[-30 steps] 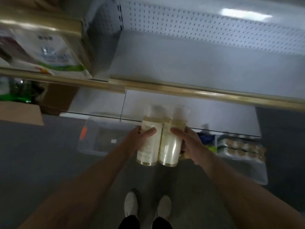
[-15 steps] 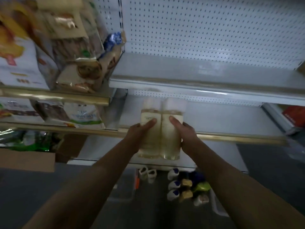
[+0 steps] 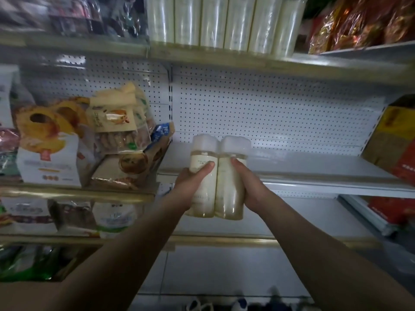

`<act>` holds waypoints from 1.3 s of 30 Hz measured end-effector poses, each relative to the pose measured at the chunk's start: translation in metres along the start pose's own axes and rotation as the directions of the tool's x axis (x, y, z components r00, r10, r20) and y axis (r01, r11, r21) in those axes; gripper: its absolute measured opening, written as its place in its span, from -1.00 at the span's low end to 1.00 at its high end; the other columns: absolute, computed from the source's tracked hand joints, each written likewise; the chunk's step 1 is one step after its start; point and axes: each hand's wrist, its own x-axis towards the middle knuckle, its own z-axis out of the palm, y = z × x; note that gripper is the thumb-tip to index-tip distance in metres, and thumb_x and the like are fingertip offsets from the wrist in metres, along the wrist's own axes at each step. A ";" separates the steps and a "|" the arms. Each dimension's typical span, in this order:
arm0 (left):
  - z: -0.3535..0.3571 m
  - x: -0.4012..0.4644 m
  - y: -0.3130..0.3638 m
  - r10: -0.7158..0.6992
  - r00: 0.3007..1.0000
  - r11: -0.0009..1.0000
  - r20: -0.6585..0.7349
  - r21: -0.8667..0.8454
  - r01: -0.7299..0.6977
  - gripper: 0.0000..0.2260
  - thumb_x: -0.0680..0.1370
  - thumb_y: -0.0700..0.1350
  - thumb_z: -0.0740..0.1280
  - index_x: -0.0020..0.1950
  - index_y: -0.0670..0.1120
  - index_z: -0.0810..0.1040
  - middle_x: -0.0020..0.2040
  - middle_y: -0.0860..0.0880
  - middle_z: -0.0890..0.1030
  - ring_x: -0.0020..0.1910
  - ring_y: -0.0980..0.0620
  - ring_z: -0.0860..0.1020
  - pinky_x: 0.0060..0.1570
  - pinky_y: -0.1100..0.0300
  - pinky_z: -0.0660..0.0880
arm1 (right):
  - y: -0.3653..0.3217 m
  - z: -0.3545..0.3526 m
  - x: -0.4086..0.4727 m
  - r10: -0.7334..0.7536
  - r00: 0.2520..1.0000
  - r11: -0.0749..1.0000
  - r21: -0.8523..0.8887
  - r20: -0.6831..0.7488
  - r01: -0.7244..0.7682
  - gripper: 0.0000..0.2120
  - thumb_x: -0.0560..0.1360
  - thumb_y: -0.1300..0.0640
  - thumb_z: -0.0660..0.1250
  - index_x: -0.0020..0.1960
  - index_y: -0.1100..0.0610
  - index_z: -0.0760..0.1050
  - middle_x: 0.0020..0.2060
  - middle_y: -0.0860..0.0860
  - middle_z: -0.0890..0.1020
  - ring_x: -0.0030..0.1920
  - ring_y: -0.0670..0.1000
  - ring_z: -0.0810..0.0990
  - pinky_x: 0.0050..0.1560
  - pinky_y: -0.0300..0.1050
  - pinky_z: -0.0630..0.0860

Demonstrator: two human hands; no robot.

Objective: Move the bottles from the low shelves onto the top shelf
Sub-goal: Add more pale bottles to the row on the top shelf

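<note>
Two pale cream bottles with white caps stand upright side by side in front of me, pressed together. My left hand (image 3: 190, 184) grips the left bottle (image 3: 205, 173) with its thumb across the label. My right hand (image 3: 249, 187) grips the right bottle (image 3: 231, 191). Both bottles are held in the air in front of the bare middle shelf (image 3: 314, 169). Above, the top shelf (image 3: 224, 57) carries a row of several similar pale bottles (image 3: 224, 21).
Snack bags and boxes (image 3: 74, 142) fill the shelves to the left. A yellow and red carton (image 3: 395, 135) stands at the right end of the middle shelf. Red bags (image 3: 363, 21) sit top right. A lower shelf rail (image 3: 224, 240) runs below my arms.
Both hands have lifted the two bottles from near the floor to the height of the middle shelf. My view has tilted up, bringing the top shelf and its row of bottles into sight.
</note>
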 end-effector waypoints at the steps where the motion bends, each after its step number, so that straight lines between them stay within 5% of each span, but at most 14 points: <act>1: 0.000 0.002 0.008 -0.015 1.000 1.000 -0.027 0.016 0.015 -0.29 0.25 0.37 0.55 0.22 -0.04 0.54 0.08 -0.07 0.67 0.02 -0.10 0.67 0.02 -0.13 0.62 | -0.008 0.002 0.000 -0.003 0.999 1.000 0.017 0.033 0.003 -0.59 0.57 -0.12 0.34 0.30 0.10 0.59 0.14 0.12 0.72 0.15 0.16 0.70 0.24 0.15 0.57; 4: -0.005 0.009 0.025 -0.038 0.999 0.998 -0.025 -0.050 0.037 -0.13 0.13 0.41 0.57 0.28 -0.05 0.48 0.11 -0.09 0.66 0.03 -0.15 0.66 0.03 -0.21 0.62 | -0.026 0.002 -0.002 -0.025 0.996 1.000 -0.002 0.081 0.025 -0.65 0.49 0.12 0.25 0.22 0.19 0.60 0.07 0.16 0.72 0.09 0.19 0.69 0.13 0.11 0.59; 10: -0.018 0.021 0.044 -0.023 0.997 0.988 0.074 -0.150 0.033 -0.09 0.09 0.28 0.67 0.34 -0.04 0.48 0.13 -0.10 0.69 0.03 -0.18 0.70 0.01 -0.31 0.60 | -0.050 0.001 0.001 -0.131 0.973 0.973 -0.165 0.191 0.164 -0.45 0.40 0.18 0.44 0.38 0.16 0.48 0.20 0.15 0.68 0.24 0.23 0.63 0.30 0.22 0.53; 12: -0.021 0.021 0.050 -0.011 0.993 0.985 0.116 -0.169 0.031 -0.14 0.15 0.12 0.68 0.37 -0.07 0.46 0.16 -0.16 0.68 0.06 -0.22 0.68 0.02 -0.35 0.58 | -0.055 0.001 0.001 -0.173 0.968 0.965 -0.167 0.183 0.204 -0.49 0.46 0.22 0.49 0.39 0.08 0.49 0.18 0.10 0.70 0.22 0.17 0.66 0.27 0.18 0.56; 16: -0.024 0.008 0.063 0.064 0.986 0.986 0.152 -0.160 -0.040 -0.61 0.46 -0.22 0.42 0.29 -0.15 0.55 0.12 -0.21 0.68 0.10 -0.25 0.66 0.12 -0.33 0.55 | -0.064 0.008 -0.003 -0.244 0.957 0.962 -0.087 0.157 0.260 -0.40 0.42 0.23 0.56 0.41 -0.02 0.49 0.16 0.13 0.71 0.18 0.17 0.69 0.19 0.20 0.61; 21: -0.026 0.009 0.067 0.106 0.985 0.971 0.138 -0.229 -0.073 -0.44 0.38 -0.24 0.54 0.35 -0.14 0.48 0.15 -0.16 0.68 0.07 -0.19 0.68 0.07 -0.29 0.59 | -0.074 0.018 -0.010 -0.319 0.936 0.945 -0.026 0.148 0.326 -0.34 0.39 0.27 0.57 0.43 -0.04 0.49 0.15 0.18 0.70 0.15 0.20 0.70 0.16 0.28 0.62; 25: -0.028 0.004 0.077 0.161 0.973 0.958 0.167 -0.265 -0.113 -0.55 0.43 -0.28 0.51 0.30 -0.17 0.53 0.11 -0.17 0.70 0.05 -0.18 0.69 -0.03 -0.16 0.63 | -0.073 0.017 -0.012 -0.310 0.946 0.949 0.080 0.091 0.304 -0.43 0.40 0.24 0.57 0.37 0.02 0.54 0.15 0.13 0.71 0.16 0.17 0.70 0.02 0.13 0.67; 28: -0.028 -0.003 0.089 0.147 0.964 0.955 0.220 -0.286 -0.080 -0.59 0.46 -0.26 0.50 0.29 -0.18 0.56 0.10 -0.18 0.70 0.05 -0.18 0.70 -0.07 -0.15 0.64 | -0.072 0.015 -0.010 -0.268 0.961 0.954 0.155 0.067 0.256 -0.32 0.32 0.08 0.64 0.37 0.20 0.51 0.22 0.19 0.67 0.27 0.25 0.62 0.14 0.22 0.63; 34: -0.023 -0.007 0.107 0.129 0.959 0.957 0.251 -0.286 -0.054 -0.52 0.43 -0.24 0.54 0.33 -0.17 0.52 0.12 -0.19 0.69 0.06 -0.20 0.69 -0.04 -0.24 0.62 | -0.084 0.012 -0.014 -0.330 0.937 0.941 0.117 0.112 0.317 -0.21 0.37 -0.13 0.59 0.41 0.29 0.44 0.28 0.24 0.62 0.29 0.26 0.61 0.33 0.31 0.51; 39: -0.017 -0.010 0.112 0.152 0.963 0.949 0.222 -0.305 -0.079 -0.46 0.38 -0.23 0.57 0.32 -0.19 0.50 0.10 -0.21 0.69 0.01 -0.20 0.70 -0.16 -0.16 0.64 | -0.095 0.025 -0.026 -0.379 0.925 0.919 -0.112 0.016 0.378 -0.13 0.22 -0.06 0.70 0.37 0.20 0.36 0.17 0.13 0.66 0.09 0.11 0.72 0.07 0.16 0.68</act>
